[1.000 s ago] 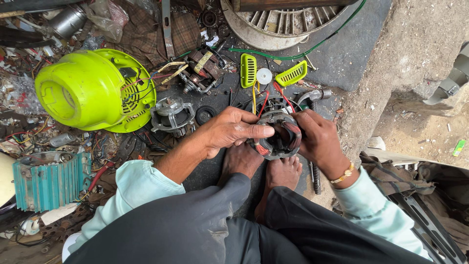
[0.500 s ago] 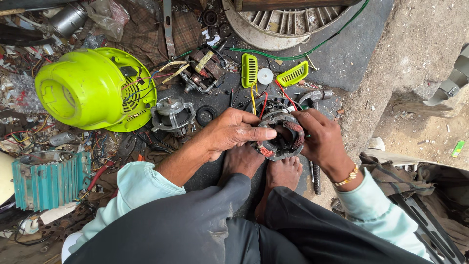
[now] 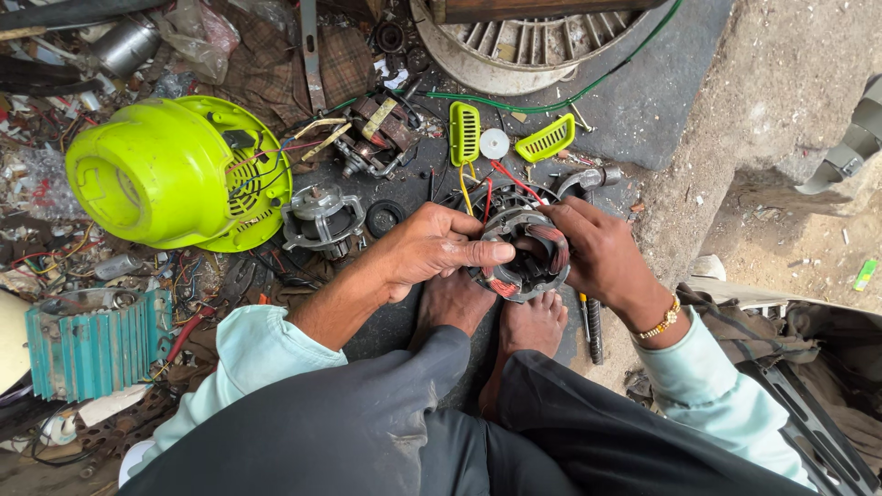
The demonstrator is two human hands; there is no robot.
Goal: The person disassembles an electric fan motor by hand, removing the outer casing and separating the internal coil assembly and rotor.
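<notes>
While both hands are closed around it, the motor stator [image 3: 522, 253] is held at the centre of the frame, just above the bare feet [image 3: 501, 317] and off the dark ground. It is a ring of steel laminations with copper windings and red tape showing at its lower left edge, and its open bore is turned up toward the camera, so that its axis runs roughly along the line of sight. From the left hand [image 3: 432, 250] the ring lies to the right; from the right hand [image 3: 597, 253] it lies to the left, and it is touched by both, neither being clearly nearer. The left fingers [image 3: 482, 250] are curled fairly close, laid across the ring's left rim with the thumb beneath. The right fingers [image 3: 551, 216] are bent over the upper right rim, the tips reaching into the bore; how tightly they are pressed cannot be told. Red and yellow wires [image 3: 487, 188] are led from the ring toward the upper centre. A lime-green fan housing [image 3: 161, 174] is seen at the upper left, well apart, and a metal end bracket [image 3: 322, 216] lies between it and the hands.
</notes>
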